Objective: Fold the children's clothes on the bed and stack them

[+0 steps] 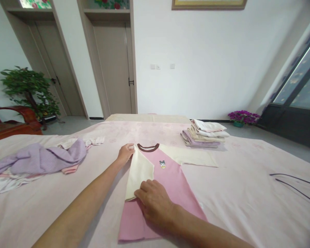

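Note:
A pink shirt (167, 186) with cream sleeves, a brown collar and a small duck face on its chest lies flat on the pink bedcover. Its left-side sleeve (140, 168) is folded down over the front, while the cream sleeve on the right (198, 157) stretches out sideways. My left hand (125, 153) pinches the shirt at the shoulder, left of the collar. Lower down, my right hand (155, 199) has its fingers closed on the cuff end of the folded sleeve.
Rumpled purple and white clothes (49, 158) lie at the left on the bedcover (237, 206). A stack of folded clothes (205, 134) stands at the back right. Dark thin cords (297, 187) lie at the right edge.

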`<state>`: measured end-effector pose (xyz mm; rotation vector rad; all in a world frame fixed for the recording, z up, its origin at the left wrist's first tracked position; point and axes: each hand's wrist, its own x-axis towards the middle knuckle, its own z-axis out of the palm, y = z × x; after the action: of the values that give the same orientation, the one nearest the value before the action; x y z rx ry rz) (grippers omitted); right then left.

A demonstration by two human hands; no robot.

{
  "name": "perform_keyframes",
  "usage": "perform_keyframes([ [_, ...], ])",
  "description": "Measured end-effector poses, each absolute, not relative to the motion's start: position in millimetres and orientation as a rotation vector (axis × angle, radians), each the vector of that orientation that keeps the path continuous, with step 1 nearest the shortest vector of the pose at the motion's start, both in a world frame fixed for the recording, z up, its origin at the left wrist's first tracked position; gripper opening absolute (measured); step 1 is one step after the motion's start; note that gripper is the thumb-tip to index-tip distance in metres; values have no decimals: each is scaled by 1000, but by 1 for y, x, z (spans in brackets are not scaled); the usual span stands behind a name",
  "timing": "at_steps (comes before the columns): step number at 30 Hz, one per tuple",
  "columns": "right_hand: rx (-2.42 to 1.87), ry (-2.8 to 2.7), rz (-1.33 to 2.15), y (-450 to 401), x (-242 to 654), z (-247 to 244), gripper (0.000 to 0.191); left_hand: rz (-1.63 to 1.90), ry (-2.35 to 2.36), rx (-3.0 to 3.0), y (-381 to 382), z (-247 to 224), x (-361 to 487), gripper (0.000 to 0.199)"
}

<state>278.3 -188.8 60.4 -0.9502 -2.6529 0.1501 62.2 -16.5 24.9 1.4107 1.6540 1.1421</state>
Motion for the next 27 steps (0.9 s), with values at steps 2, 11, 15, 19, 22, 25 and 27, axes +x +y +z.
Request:
perform_keyframes([
  [2,-984,-2608,156,-183,282,61,14,1153,1694,1452,-11,22,63,55],
  [11,-936,-2663,291,-180,290,66,13,1103,1971,1644,-5,12,64,34],
  [15,-910,-2690,269,-181,288,59,12,1066,2085,1741,-6,11,65,32],
  [19,-864,-2702,233,-178,287,57,8,1059,2137,1839,-11,9,66,31],
  [22,-859,-2682,217,-178,287,58,11,1095,2134,1928,-17,9,69,33],
  [25,-833,-2684,227,-180,286,59,12,1126,1964,2172,-24,10,74,36],
  [27,-779,-2725,235,-182,286,60,14,1003,1788,2388,-28,9,77,39],
])
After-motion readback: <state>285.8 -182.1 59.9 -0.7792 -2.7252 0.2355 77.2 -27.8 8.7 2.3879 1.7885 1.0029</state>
